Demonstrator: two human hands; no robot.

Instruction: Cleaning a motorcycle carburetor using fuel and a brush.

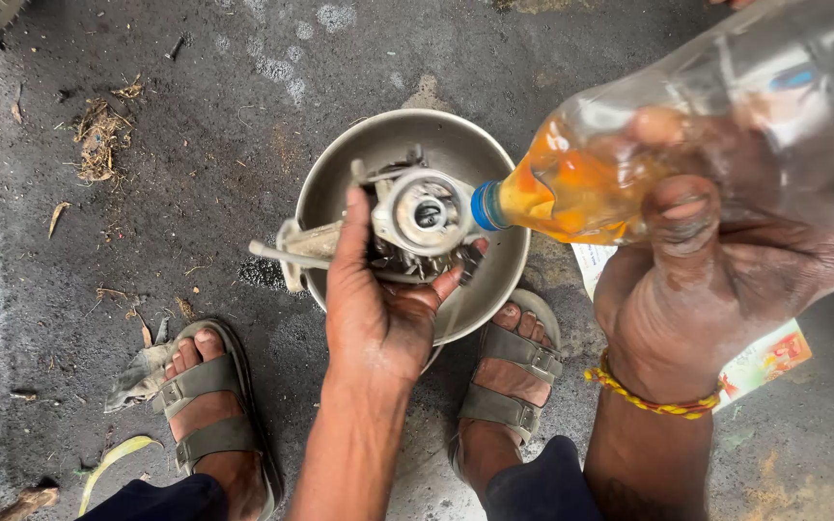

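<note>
You have one view only, from the camera worn on your head. It looks almost straight down past your knees to the ground (pixel 195 174), which fills the picture edge to edge. It sits close: your left hand (pixel 378 299) and right hand (pixel 716 309) are large in the lower half, and the bottle (pixel 707 145) runs out of the picture at the upper right. The metal bowl (pixel 494 280) lies near the centre. Your sandalled feet (pixel 209 405) mark the lower edge, toes pointing up the picture. No second view shares this scene.
</note>
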